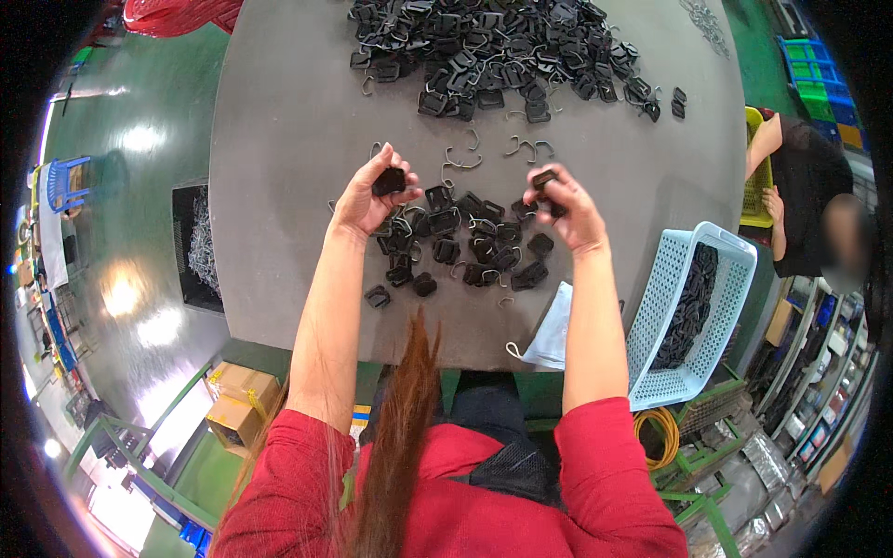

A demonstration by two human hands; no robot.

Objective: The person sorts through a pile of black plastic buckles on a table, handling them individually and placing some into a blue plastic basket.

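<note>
Above a grey table (279,251), my left hand (363,200) is closed around a black plastic buckle (389,181), with a metal wire hook showing close by. My right hand (579,216), slightly blurred, pinches another black buckle (545,180) between thumb and fingers. Between and below both hands lies a loose group of black buckles (445,251), several with bent wire hooks attached. A few bare wire hooks (462,160) lie just beyond this group. Farther back spreads a large heap of black buckles (502,56) with hooks.
A light blue basket (674,251) of black parts stands at the table's right edge. Beside it lies a pale blue face mask (549,330). Another person (805,177) reaches into a yellow basket (756,200) at right. Small wire pieces (707,26) lie far right.
</note>
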